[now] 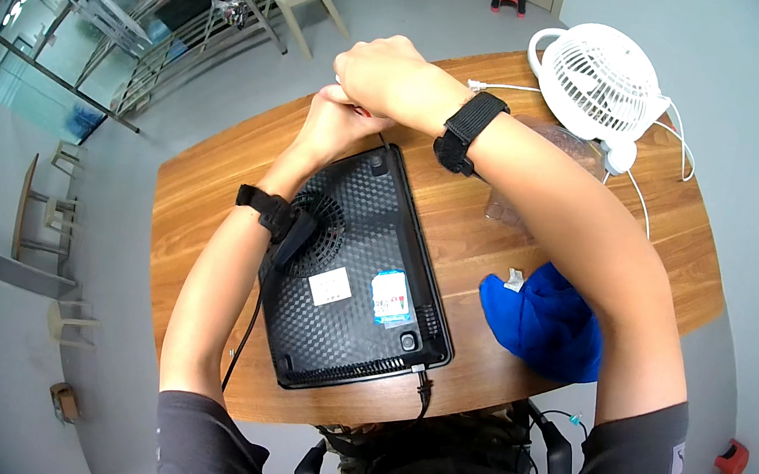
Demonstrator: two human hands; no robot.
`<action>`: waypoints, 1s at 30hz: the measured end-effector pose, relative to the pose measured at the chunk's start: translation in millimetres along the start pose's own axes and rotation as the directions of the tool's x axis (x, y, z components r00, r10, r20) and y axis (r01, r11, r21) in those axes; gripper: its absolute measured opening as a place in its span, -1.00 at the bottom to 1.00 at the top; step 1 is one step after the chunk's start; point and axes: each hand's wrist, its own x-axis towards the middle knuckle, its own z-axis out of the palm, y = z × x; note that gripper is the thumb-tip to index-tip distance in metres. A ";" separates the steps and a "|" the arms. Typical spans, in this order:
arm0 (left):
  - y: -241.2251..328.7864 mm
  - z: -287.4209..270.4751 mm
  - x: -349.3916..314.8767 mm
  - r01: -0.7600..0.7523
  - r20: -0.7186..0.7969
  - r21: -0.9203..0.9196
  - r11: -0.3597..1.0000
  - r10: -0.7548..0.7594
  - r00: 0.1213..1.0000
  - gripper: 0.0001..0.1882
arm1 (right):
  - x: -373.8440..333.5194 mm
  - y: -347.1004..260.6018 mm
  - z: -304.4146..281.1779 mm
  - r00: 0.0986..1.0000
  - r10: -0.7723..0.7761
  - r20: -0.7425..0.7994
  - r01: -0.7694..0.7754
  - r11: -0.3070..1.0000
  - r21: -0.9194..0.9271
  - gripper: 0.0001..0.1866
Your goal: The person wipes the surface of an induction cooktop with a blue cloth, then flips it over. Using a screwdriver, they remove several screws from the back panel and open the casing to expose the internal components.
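Black device [363, 260], just below the grip toward the wearer, lies underside up, casing apparently whole; work judged unfinished, remainder undeterminable. Left hand [331, 125] and right hand [380, 70] are curled together; contents cannot be told. Right of the grip: white fan [605, 82]; nearer the wearer, blue cloth [542, 324].

On the wood-grain table [461, 262], a flat black device [365, 234], white fan [601, 83], blue cloth [547, 323] and clear plastic item [506, 210].
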 end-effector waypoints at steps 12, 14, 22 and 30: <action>17.0 -28.2 -0.1 -0.057 0.110 0.235 0.970 0.032 0.993 -0.72 | 7.8 -2.8 -9.1 0.983 0.080 0.165 -0.071 0.996 -0.061 -0.52; 25.0 -28.1 1.1 -0.012 0.098 0.279 0.960 -0.016 0.995 -0.72 | 10.8 -5.0 -15.0 0.974 0.107 0.202 -0.075 0.984 -0.160 -0.48; 15.5 -17.3 2.9 -0.047 0.035 0.139 0.989 0.042 0.998 -0.66 | 4.1 -17.8 -19.3 0.981 0.127 0.148 -0.118 0.991 -0.068 -0.46; 6.0 -20.6 0.5 -0.024 0.126 -0.016 1.000 0.026 0.992 -0.67 | -0.5 -1.4 -1.4 0.998 -0.005 0.060 0.006 1.000 -0.004 -0.60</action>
